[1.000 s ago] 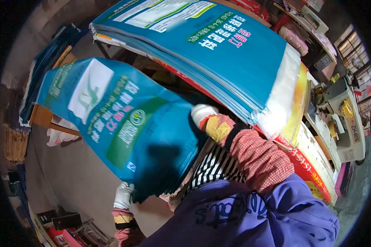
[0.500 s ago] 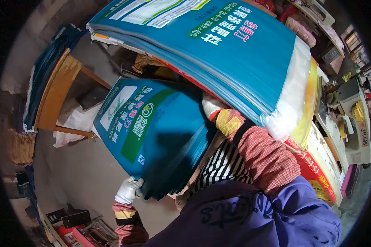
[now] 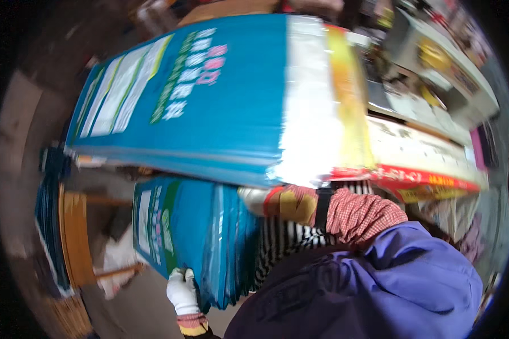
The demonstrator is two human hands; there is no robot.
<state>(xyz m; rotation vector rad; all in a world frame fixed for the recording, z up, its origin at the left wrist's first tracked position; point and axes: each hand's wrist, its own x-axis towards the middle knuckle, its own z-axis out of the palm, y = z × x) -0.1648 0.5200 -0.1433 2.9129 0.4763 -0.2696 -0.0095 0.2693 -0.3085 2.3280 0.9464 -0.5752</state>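
Note:
A bundle of blue printed sacks [image 3: 201, 226] hangs in front of my body, below the edge of a table-high stack. My left hand [image 3: 184, 288], in a white glove, is closed on the bundle's lower left edge. At its upper right edge my right hand [image 3: 254, 200], also gloved, grips the sacks; its fingers are mostly hidden. Creases run down the bundle near its right side. Just above lies a thick stack of similar blue sacks [image 3: 237, 107] with a white end, and the right forearm passes close under its front edge.
A wooden chair [image 3: 76, 237] stands to the left, with dark blue material [image 3: 48, 231] over its back. White plastic [image 3: 119, 254] lies by its legs. Yellow-and-red sacks [image 3: 350, 107] show past the stack's right end. A pale machine [image 3: 441, 62] stands at the far right.
The view has swung, so the big stack appears lower and further left. Both hands still hold the bundle, which now shows more creases and sits closer under the stack's edge.

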